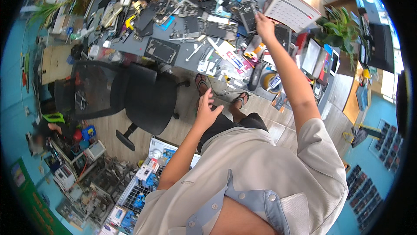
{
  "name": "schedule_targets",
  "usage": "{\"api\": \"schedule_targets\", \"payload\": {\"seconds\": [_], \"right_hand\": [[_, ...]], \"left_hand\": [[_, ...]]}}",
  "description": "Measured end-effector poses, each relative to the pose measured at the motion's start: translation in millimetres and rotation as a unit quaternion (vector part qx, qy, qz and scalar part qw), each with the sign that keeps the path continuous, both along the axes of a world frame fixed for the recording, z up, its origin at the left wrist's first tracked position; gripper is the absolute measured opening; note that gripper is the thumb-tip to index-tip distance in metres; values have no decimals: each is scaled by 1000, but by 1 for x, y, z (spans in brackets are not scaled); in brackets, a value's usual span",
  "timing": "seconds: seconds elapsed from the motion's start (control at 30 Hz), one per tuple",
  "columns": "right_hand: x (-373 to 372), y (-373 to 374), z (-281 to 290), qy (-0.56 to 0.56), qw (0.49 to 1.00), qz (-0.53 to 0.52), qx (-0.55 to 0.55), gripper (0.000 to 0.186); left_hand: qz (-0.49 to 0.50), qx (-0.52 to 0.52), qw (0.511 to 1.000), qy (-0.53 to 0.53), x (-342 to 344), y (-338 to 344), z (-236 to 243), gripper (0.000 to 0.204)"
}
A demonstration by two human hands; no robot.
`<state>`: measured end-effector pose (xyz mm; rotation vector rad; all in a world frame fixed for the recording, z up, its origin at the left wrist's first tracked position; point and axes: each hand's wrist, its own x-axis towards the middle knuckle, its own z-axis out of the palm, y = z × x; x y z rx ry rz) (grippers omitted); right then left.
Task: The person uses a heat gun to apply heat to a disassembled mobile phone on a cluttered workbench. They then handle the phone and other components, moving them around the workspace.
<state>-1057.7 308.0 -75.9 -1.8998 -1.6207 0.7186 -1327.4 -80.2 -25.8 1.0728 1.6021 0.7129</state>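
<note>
My right hand reaches out over the far right of the cluttered desk. Its fingers are closed on the edge of a dark, flat phone, tilted above the pile of parts. Whether it is a whole phone or only its body, I cannot make out. Beside that hand stands a white desk calendar with a red edge. My left hand hangs in front of my body, off the desk, fingers apart and holding nothing. A larger dark tablet-like panel lies at the desk's near edge.
Loose phone parts and boards cover the desk. A tape roll sits near its front right edge, with a potted plant farther right. A black office chair stands at my left, and a rack of small packages is behind it.
</note>
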Motion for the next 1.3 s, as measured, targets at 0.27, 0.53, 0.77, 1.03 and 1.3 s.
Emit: {"api": "schedule_targets", "payload": {"seconds": [0.27,0.53,0.77,1.03,1.3], "right_hand": [[-6,69,-71,0,999,-45,4,47],[-10,71,-74,-159,985,-21,61,41],[-21,56,-61,-194,977,-30,82,38],[-32,49,-43,-252,964,-69,51,42],[-70,-21,1,-183,956,82,216,48]], "left_hand": [[161,-166,971,59,-61,-127,-62,77],[199,-179,963,39,-77,-130,-72,62],[250,-148,955,-59,-131,-7,-82,38],[352,-181,907,-142,-185,161,-93,58],[345,-186,912,-124,-199,164,-94,51]]}}
